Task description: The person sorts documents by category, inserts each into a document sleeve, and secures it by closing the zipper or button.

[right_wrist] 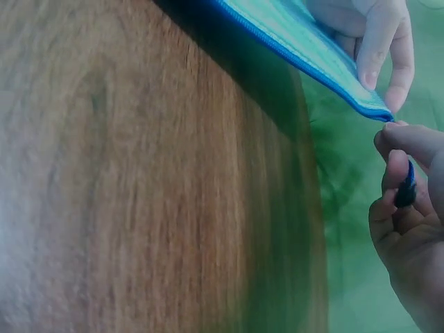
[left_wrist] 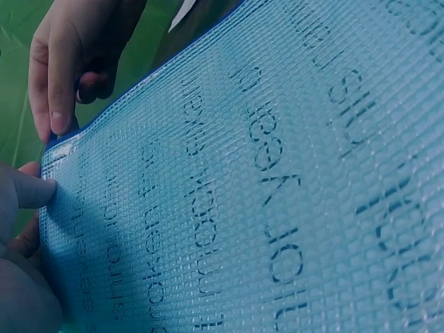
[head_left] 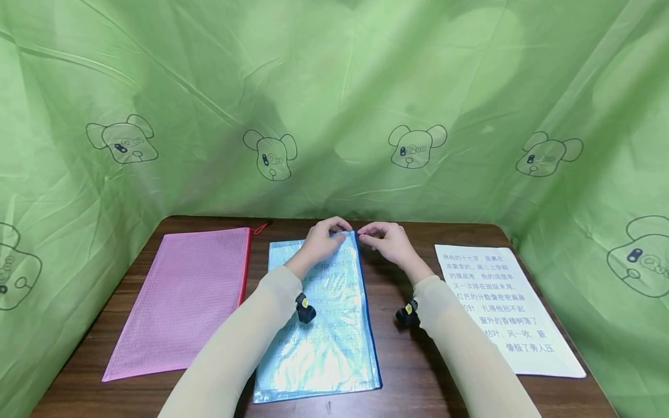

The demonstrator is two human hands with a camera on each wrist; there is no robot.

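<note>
A blue mesh zip pouch [head_left: 323,313] with a printed sheet inside lies in the middle of the brown table [head_left: 397,354]. My left hand [head_left: 323,238] pinches its far right corner [left_wrist: 52,149]. My right hand [head_left: 384,238], just right of that corner, pinches the dark zipper pull [right_wrist: 406,189] between thumb and forefinger. In the left wrist view the pouch [left_wrist: 263,173] fills the frame with the right hand [left_wrist: 66,62] above it. The right wrist view shows the pouch's blue zip edge [right_wrist: 305,55] and the left hand [right_wrist: 368,35].
A pink mesh pouch [head_left: 185,299] with a red pull lies at the left. A white sheet with printed characters [head_left: 504,307] lies at the right. Green cloth with bear drawings [head_left: 334,104] walls the table on three sides.
</note>
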